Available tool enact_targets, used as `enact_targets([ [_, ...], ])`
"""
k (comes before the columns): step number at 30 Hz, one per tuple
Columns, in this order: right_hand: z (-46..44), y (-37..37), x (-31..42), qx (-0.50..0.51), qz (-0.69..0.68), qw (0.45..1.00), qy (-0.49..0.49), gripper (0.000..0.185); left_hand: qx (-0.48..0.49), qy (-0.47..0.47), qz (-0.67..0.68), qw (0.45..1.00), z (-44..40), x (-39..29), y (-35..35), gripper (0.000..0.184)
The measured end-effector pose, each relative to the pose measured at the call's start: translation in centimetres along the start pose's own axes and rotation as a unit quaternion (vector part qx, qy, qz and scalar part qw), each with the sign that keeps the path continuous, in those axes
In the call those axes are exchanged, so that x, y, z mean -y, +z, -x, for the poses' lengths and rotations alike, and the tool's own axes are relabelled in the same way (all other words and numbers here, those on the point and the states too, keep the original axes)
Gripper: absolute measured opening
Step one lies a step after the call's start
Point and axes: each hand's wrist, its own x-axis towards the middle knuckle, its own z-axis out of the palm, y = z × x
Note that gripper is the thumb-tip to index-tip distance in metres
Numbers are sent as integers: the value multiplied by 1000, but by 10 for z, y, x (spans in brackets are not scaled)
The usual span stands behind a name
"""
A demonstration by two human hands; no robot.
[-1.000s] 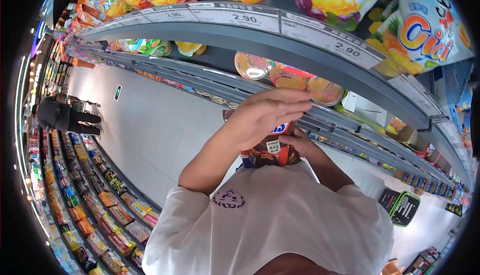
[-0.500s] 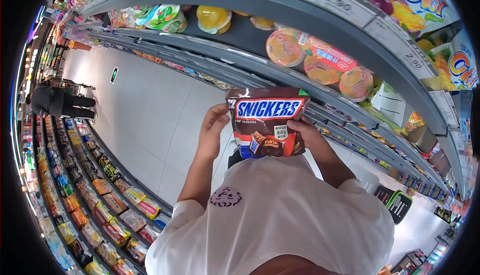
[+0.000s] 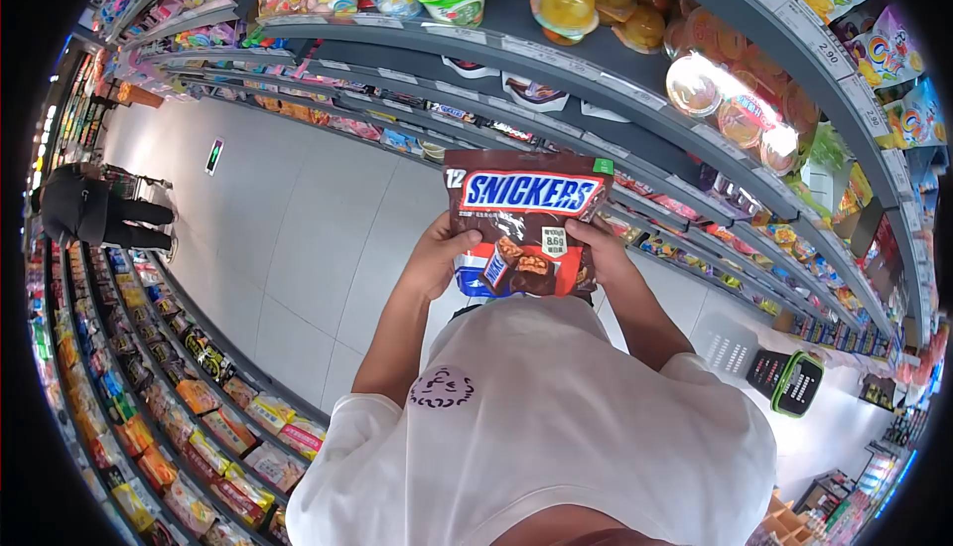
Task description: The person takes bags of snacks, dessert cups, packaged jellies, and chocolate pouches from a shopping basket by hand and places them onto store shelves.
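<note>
A brown Snickers bag (image 3: 526,223) is held upright in front of my chest, its printed front facing the camera. My left hand (image 3: 444,256) grips the bag's left edge, with the thumb on the front. On the opposite edge, my right hand (image 3: 599,253) has its thumb pressed over the front too. The other fingers of both hands are hidden behind the bag. Beyond it is the shelf with jelly cups (image 3: 568,5) and packaged sweets.
Curved-looking shelves (image 3: 615,89) with price labels run along the far side. More shelves of bagged snacks (image 3: 204,397) line the lower left. A person in dark clothes (image 3: 99,206) stands on the aisle's left. A black and green basket (image 3: 794,383) is at the right.
My left hand has closed onto the bag's left edge, where its fingers were looser before. The bag has shifted slightly up, and more of the shelf has come into view.
</note>
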Motion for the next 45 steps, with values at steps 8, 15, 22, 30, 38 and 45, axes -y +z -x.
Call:
enact_targets([
  [8,-27,49,-18,-37,111,993,24,34,-29,18,12,999,10,-20,-49,32],
  [15,-64,47,-44,-86,94,989,72,30,-89,15,22,996,3,-17,-96,28],
  [22,-152,68,-60,-66,90,986,121,31,-198,-18,83,976,-22,-55,-157,20],
  [30,-277,128,-53,20,85,982,169,26,-269,40,81,959,-55,-143,-207,23],
  [38,-354,173,-45,64,123,968,208,26,-282,99,103,949,-64,-196,-237,27],
  [45,-359,190,-54,20,148,973,178,25,-299,49,144,942,-87,-203,-267,19],
])
